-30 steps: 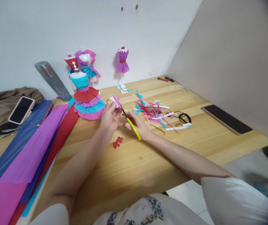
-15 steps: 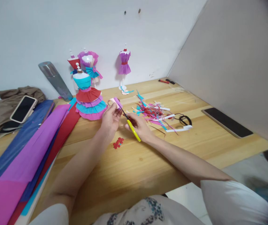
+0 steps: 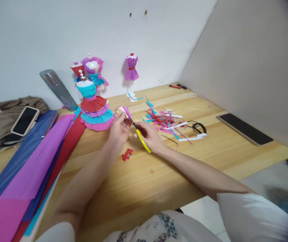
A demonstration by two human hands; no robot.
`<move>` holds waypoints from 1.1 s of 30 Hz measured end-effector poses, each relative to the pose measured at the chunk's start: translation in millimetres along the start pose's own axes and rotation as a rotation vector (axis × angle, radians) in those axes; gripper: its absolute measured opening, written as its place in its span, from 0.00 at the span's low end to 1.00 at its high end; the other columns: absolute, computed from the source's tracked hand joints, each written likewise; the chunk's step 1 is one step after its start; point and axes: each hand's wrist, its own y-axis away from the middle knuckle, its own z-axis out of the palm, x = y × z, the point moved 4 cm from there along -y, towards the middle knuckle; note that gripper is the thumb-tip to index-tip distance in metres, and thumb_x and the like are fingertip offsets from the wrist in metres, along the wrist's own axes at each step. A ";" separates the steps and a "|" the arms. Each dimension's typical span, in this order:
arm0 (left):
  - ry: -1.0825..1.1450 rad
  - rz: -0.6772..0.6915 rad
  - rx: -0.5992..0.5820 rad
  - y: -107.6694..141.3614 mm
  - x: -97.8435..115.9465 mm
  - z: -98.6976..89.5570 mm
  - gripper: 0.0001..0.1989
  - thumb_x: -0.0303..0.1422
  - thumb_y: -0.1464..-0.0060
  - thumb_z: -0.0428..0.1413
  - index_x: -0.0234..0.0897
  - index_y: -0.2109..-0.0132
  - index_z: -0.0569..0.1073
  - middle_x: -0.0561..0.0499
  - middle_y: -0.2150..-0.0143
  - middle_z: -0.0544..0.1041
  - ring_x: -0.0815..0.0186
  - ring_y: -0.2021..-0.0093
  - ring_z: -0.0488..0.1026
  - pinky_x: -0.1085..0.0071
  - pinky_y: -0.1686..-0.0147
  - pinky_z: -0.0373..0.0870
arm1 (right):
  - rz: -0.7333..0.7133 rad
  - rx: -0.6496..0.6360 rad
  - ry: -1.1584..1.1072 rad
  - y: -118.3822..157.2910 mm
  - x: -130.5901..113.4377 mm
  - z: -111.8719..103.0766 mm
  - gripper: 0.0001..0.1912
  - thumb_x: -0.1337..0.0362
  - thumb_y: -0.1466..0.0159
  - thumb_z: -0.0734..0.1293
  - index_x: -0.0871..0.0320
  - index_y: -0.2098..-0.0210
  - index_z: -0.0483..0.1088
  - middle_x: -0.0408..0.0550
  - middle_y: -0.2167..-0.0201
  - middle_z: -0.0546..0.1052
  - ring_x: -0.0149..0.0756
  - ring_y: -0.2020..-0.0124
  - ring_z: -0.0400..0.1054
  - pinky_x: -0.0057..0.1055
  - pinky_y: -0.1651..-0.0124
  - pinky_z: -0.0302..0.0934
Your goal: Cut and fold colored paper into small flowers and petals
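Between its fingertips my left hand [image 3: 120, 127] pinches a small piece of purple and cream paper [image 3: 125, 111]. My right hand [image 3: 150, 135] is closed round yellow-handled scissors [image 3: 142, 139], whose dark blades reach up to the paper's right edge. Whether the blades are parted is too small to tell. Below the hands, small red paper flowers [image 3: 127, 154] lie on the wooden table [image 3: 159, 181]. Left of my left hand stands a dress form [image 3: 97, 107] in a tiered blue, red, purple and pink paper dress.
Paper scraps [image 3: 163, 119] are heaped right of the hands, beside a black cord loop [image 3: 199, 127]. A dark phone-like slab [image 3: 245, 128] lies at the right. Crepe paper sheets [image 3: 36, 161], a phone [image 3: 25, 120] and a leaning bottle [image 3: 58, 89] are at left. A purple-dressed form [image 3: 132, 69] stands behind.
Hands, paper and scissors hold nearly the same position, with the scissors turned very slightly. The whole view has shifted a little.
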 end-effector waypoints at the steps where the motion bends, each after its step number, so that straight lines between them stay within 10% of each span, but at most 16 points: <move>1: -0.001 0.003 0.001 0.0 0.1 -0.1 0.08 0.21 0.43 0.59 0.33 0.71 0.73 0.55 0.74 0.74 0.75 0.73 0.72 0.76 0.63 0.69 | 0.006 0.000 -0.020 0.0 0.5 0.3 0.22 0.46 0.38 0.66 0.59 0.58 0.71 0.46 0.70 0.70 0.38 0.67 0.62 0.34 0.64 0.56; 33: -0.073 0.104 0.024 -0.8 2.0 -7.2 0.06 0.22 0.46 0.61 0.34 0.70 0.75 0.54 0.73 0.76 0.73 0.70 0.74 0.74 0.61 0.69 | 0.180 -0.091 -0.295 3.0 15.4 16.6 0.24 0.45 0.41 0.69 0.59 0.56 0.71 0.38 0.77 0.61 0.30 0.76 0.54 0.29 0.73 0.50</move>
